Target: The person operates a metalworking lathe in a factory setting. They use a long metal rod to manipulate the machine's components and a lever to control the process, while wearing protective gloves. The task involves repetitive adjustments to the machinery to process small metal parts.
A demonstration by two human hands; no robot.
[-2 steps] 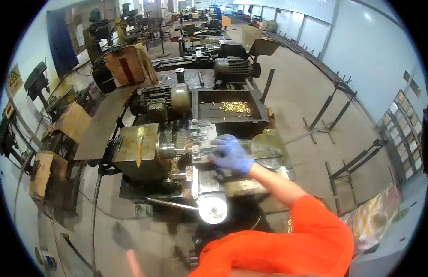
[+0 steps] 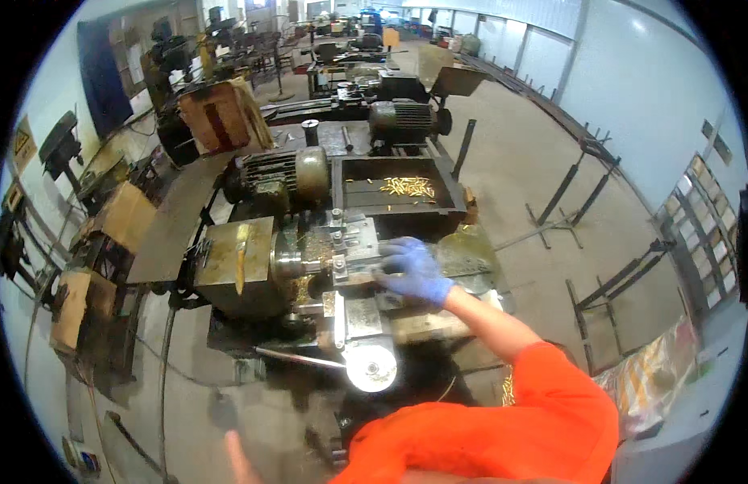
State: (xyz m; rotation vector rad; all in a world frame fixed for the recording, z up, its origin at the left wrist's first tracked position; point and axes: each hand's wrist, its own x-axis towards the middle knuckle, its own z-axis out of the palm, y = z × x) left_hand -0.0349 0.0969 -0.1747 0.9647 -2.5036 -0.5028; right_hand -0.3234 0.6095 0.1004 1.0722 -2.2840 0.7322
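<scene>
Premises: metalworking machine shop. Evidence: oily small lathe [image 2: 309,266] with electric motor [image 2: 281,173], tray of brass parts [image 2: 406,187], rows of further machines [image 2: 341,48], bare concrete floor [image 2: 511,161].

Hidden or unclear from my feed:
- Right hand [image 2: 414,270], blue-gloved: fingertips lie on the lathe carriage [image 2: 354,258]; I cannot see what, if anything, they grip.
- Left hand [image 2: 238,460], at 7 o'clock: only blurred fingers, cut by the lower edge.
- Brass parts [image 2: 408,187] in the tray [image 2: 354,211], at 12 o'clock: too small to identify.
- Orange sleeve [image 2: 503,427]: hides the machine's near base.
</scene>
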